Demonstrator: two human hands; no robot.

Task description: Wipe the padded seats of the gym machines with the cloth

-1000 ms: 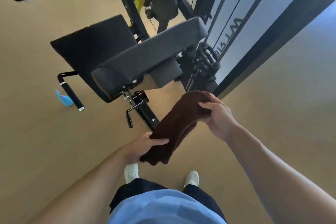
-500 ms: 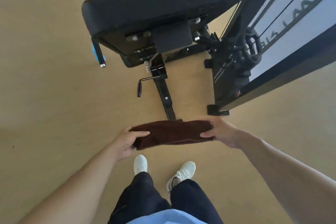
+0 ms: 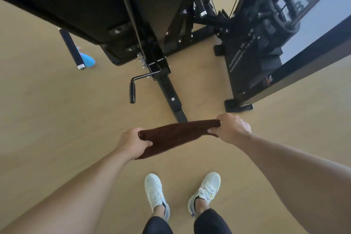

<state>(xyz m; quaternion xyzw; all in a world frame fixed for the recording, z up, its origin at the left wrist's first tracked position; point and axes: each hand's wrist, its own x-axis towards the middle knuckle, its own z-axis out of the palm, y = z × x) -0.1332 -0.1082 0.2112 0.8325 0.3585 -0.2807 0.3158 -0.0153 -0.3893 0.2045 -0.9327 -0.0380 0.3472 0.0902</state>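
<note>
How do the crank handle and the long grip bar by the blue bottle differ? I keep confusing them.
The crank handle sits at the floor rail, under the pad's front; the grip bar hangs left, beside the blue bottle. The crank's grip is short and all black; the bar is longer with a silver end cap. Both are black and untouched.

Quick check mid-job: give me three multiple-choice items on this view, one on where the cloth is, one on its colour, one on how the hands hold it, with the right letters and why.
1. Where is the cloth?
A. lying on the padded seat
B. in the air in front of the person, above the floor
C. dropped on the floor beside the shoes

2. What colour is the cloth?
A. dark brown
B. white
C. blue

3. How is the cloth held?
A. by the left hand alone
B. by the right hand alone
C. by both hands, one at each end

Answers: 1 B, it spans between the hands over the tan floor. 2 A, its folded surface is dark brown. 3 C, the left hand and right hand each grip an end.
</note>
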